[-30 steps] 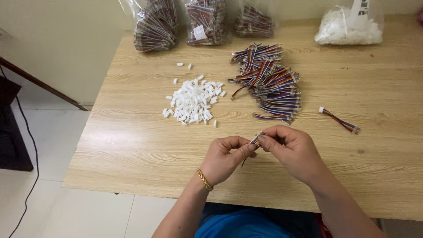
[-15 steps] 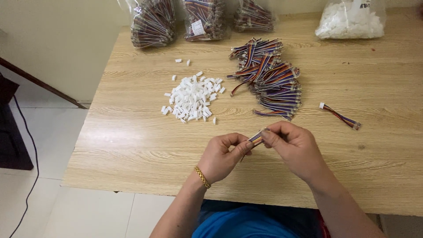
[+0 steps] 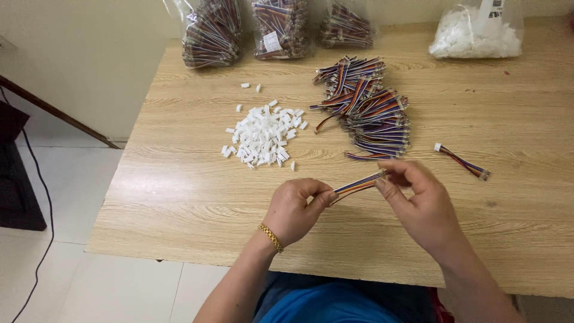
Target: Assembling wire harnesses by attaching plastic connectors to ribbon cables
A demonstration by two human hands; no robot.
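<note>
Both hands now further apart than 1 second earlier: left hand and right hand pinch opposite ends of 1 multicoloured wire strip, stretched above the table, suggesting straightening.

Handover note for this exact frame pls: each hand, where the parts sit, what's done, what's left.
Left hand: pinches one end of a multicoloured wire strip.
Right hand: pinches the strip's other end.
Parts: pile of white connector housings mid-table; heap of loose wire strips beside it; bags of strips and a bag of white parts along the far edge.
Done: one strip with a white housing lies apart, near the right hand.
Left: the held strip shows no housing; the heap and pile remain large.
</note>
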